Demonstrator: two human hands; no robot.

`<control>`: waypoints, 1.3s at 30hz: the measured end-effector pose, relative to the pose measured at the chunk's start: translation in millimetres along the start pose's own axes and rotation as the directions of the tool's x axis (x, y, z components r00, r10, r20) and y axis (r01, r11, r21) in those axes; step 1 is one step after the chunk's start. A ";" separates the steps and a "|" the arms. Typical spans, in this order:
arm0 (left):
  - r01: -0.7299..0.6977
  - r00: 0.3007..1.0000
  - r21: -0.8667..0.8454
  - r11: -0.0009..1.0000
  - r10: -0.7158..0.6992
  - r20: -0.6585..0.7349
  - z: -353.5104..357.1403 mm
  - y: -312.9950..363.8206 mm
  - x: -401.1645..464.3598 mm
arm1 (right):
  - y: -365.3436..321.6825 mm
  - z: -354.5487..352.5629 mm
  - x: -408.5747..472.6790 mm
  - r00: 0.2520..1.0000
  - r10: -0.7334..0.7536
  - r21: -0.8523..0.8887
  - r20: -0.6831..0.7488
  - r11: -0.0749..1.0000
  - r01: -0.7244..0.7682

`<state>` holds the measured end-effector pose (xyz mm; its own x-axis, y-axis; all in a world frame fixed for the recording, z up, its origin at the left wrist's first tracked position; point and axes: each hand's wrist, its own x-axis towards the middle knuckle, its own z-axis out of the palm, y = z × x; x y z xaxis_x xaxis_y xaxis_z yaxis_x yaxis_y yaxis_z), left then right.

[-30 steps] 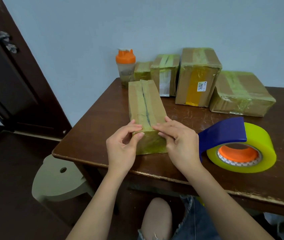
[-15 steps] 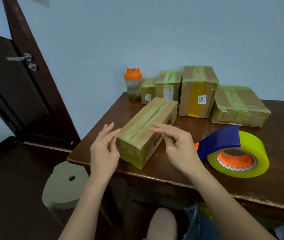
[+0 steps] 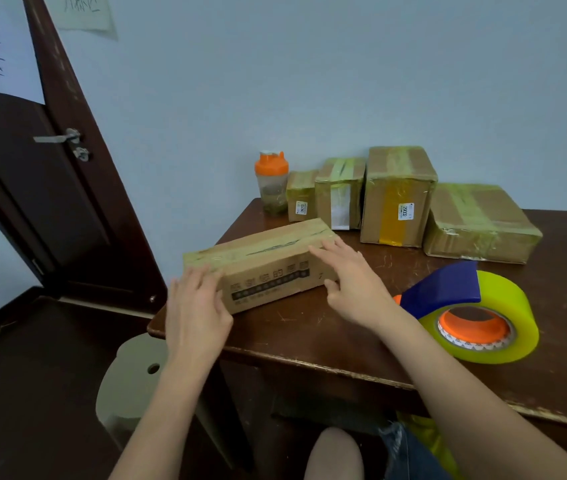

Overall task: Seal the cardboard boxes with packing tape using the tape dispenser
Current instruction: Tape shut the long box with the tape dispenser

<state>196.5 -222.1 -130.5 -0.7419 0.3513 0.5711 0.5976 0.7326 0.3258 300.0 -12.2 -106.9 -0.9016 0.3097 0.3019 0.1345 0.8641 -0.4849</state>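
The dark brown wooden table carried the work, and on it the long tan cardboard box with greenish tape along its top seam had been swung round within the last second: it had pointed end-on toward the person, and now it lay crosswise near the front left corner with its printed long side facing them. The yellow-green roll of packing tape in its blue and orange dispenser lay untouched to the right, as before. The left hand lay with straight fingers against the box's left end, and the right hand, fingers spread and relaxed, was at its right end; motion blur left it unclear whether either pressed firmly. The turn suggested the top seam was done and an end was next.
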 end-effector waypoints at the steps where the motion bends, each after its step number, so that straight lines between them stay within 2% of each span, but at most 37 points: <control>1: -0.047 0.998 -0.050 0.998 0.049 0.026 2.7 5.9 -0.7 | -0.2 1.5 2.6 0.999 0.024 -0.016 0.045 1.000 -0.023; 4: -0.152 0.973 -0.159 0.976 0.176 0.151 16.7 16.4 -0.7 | -2.4 11.2 7.2 0.994 0.021 -0.087 0.104 0.996 -0.012; 7: -0.085 0.969 -0.172 0.981 0.121 0.215 27.8 8.5 3.8 | -0.2 15.1 5.3 0.990 0.028 -0.081 0.137 0.997 -0.017; 12: -0.036 0.981 -0.311 0.950 0.092 0.170 33.8 3.6 16.5 | 14.6 4.8 9.4 0.990 0.030 0.091 -0.140 0.996 -0.017; 14: -0.027 0.979 -0.344 0.938 0.095 0.182 33.8 0.5 22.9 | 20.8 3.2 12.3 0.993 0.071 0.092 -0.099 0.994 -0.062; 18: -0.062 0.971 -0.342 0.938 0.136 0.198 35.3 -6.1 31.3 | 22.5 10.5 13.3 0.983 0.098 -0.021 0.157 0.995 -0.096; 19: -0.079 0.966 -0.335 0.939 0.156 0.209 35.3 -6.4 32.5 | 21.3 13.0 13.0 0.980 0.103 -0.051 0.172 0.994 -0.095; 21: -0.102 0.960 -0.341 0.935 0.182 0.212 36.4 -8.9 34.5 | 17.0 13.2 11.7 0.990 0.099 -0.095 0.097 0.991 -0.090; 24: -0.023 0.973 -0.359 0.933 0.104 0.208 39.1 -20.8 37.3 | 7.8 7.2 9.5 0.997 0.016 -0.054 -0.079 0.998 -0.021; 26: 0.062 0.970 -0.294 0.954 0.012 0.244 42.1 -24.6 35.5 | 6.1 3.2 9.5 0.993 0.006 -0.028 -0.114 1.000 -0.009; 28: 0.122 0.953 -0.300 0.946 -0.028 0.300 45.9 -21.0 29.7 | 10.1 -1.1 13.6 0.990 0.048 -0.057 -0.133 0.997 -0.056; 32: 0.215 0.933 -0.413 0.885 -0.061 0.356 49.0 -10.7 21.0 | 21.1 -4.6 31.7 0.985 0.144 -0.063 -0.098 0.987 -0.150; 35: 0.265 0.915 -0.425 0.866 -0.087 0.393 53.9 0.3 21.1 | 26.7 -5.9 50.2 0.979 0.182 0.032 -0.093 0.983 -0.179; 39: 0.291 0.897 -0.447 0.846 -0.078 0.436 61.9 17.7 26.4 | 32.3 -10.3 79.8 0.970 0.243 0.115 -0.013 0.964 -0.240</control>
<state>168.6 -163.9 -156.3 -0.8445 0.5116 0.1583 0.4252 0.4609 0.7790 236.7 44.5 -90.1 -0.8362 0.5161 0.1857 0.2991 0.7128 -0.6344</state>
